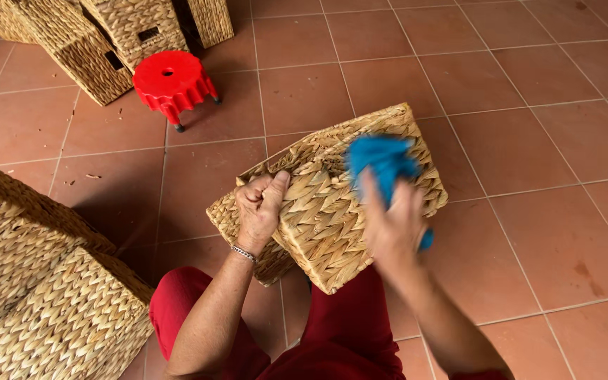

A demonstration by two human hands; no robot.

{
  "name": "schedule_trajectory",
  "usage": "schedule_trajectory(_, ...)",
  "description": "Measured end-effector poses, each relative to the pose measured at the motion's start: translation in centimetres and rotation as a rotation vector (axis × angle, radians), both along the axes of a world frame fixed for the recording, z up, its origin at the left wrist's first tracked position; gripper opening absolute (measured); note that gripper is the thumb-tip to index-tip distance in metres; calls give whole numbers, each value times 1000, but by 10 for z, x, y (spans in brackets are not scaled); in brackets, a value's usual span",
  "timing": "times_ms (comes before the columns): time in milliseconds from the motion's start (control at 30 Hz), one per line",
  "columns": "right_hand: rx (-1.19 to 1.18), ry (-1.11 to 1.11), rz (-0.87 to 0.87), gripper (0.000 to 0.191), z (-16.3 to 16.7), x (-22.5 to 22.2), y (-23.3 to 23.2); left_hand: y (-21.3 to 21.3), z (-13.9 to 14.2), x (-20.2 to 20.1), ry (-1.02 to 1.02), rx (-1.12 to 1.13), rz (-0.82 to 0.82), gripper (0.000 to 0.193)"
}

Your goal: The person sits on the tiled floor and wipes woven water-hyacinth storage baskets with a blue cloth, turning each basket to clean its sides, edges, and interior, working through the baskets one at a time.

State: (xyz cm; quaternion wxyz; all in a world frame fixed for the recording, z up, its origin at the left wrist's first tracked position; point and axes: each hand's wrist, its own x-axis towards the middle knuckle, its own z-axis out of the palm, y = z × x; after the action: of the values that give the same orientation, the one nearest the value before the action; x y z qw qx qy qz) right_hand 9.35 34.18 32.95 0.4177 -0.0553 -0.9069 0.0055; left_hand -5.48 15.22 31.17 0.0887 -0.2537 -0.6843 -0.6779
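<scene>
Terracotta floor tiles (529, 141) all around, matt and a little dusty, with pale grout lines. Resting tilted on the lap, across red trousers (346, 331), a rectangular woven basket (332, 211) of flat, straw-coloured seagrass plaits in a herringbone weave, long axis running from lower left up to upper right, one broad face turned upward. Clamped on its near-left rim, the left hand (260, 205), fingers curled over the edge, a thin silver bracelet (244, 253) at the wrist. Over the right half of that upper face, the right hand (392, 225), motion-blurred, closed around a crumpled bright blue cloth (381, 160) pressed against the weave; cloth lying just beyond the fingers, toward the basket's far end, so nearer by far to the right hand than the left. Stacked at lower left, more woven baskets (43, 295) of the same plait; further ones at the top left (100, 42). Just in front of those, a small red plastic stool (170, 81) with a scalloped edge and a hole in the seat, well apart from the hands.
</scene>
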Motion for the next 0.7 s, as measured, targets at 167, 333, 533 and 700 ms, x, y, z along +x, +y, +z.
schedule_trajectory(167,68,41,403,46,-25,50,-68,-8,2,1,-168,13,-50,36)
schedule_trajectory(333,54,33,105,45,-7,13,2,-18,-2,-10,-133,37,-154,40)
schedule_trajectory(533,-76,60,-130,56,8,-13,67,-1,-9,-17,-38,157,-86,31)
schedule_trajectory(700,-98,-43,135,47,4,24,-21,10,-10,-18,-139,-17,45,44)
